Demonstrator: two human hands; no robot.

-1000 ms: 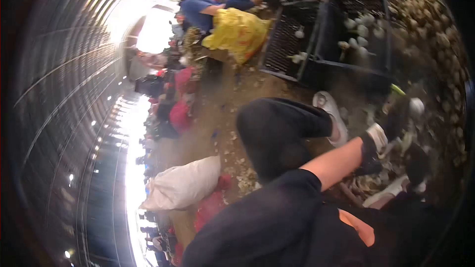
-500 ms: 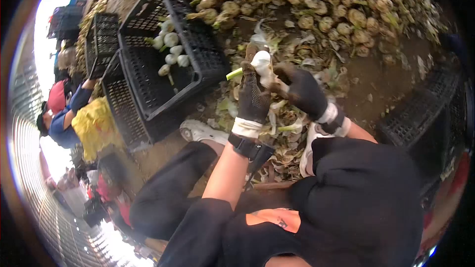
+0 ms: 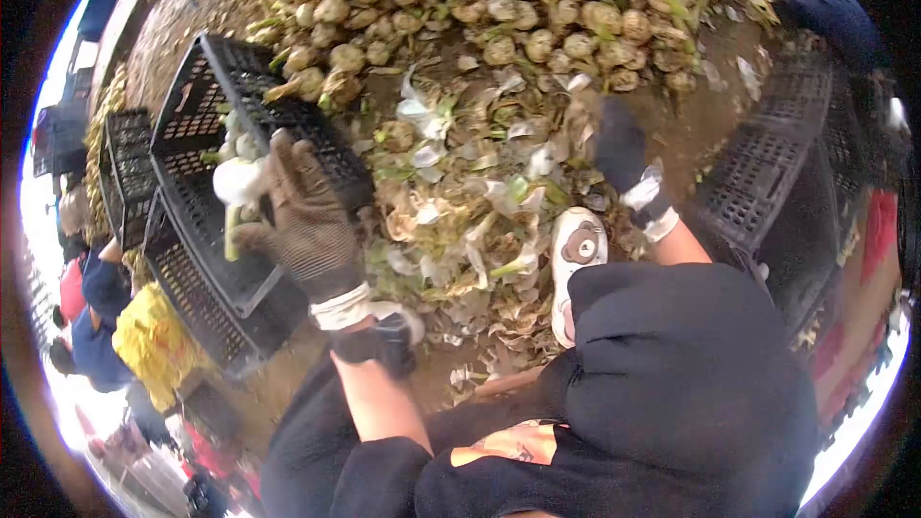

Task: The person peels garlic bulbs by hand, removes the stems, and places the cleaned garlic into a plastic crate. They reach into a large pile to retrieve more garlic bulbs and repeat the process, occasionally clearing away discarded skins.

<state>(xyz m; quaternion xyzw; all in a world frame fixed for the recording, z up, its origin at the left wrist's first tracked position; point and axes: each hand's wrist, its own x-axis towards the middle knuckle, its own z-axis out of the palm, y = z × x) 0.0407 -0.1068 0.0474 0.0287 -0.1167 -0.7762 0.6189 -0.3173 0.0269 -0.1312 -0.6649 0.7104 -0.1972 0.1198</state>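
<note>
My left hand (image 3: 305,221), in a brown and dark knit glove, reaches over the near side of a black plastic crate (image 3: 216,259). A white garlic bulb (image 3: 237,182) with a short green stem sits between its thumb and outstretched fingers. Behind it, more white garlic bulbs (image 3: 228,139) lie in the crate, partly hidden. My right hand (image 3: 619,144), gloved too, is on the right side of the peelings by the heap of unpeeled garlic (image 3: 537,14). Motion smears its fingers, and I cannot make out whether they hold anything.
Loose skins and leaves (image 3: 480,230) cover the ground between my feet, near a white shoe (image 3: 578,254). Another black crate (image 3: 767,173) stands at the right. At the left are a yellow sack (image 3: 158,341) and a person in blue (image 3: 99,326).
My hands have come apart. The left has carried the garlic bulb left to the crate, while the right has moved rightward toward the unpeeled heap. The view has shifted as well.
</note>
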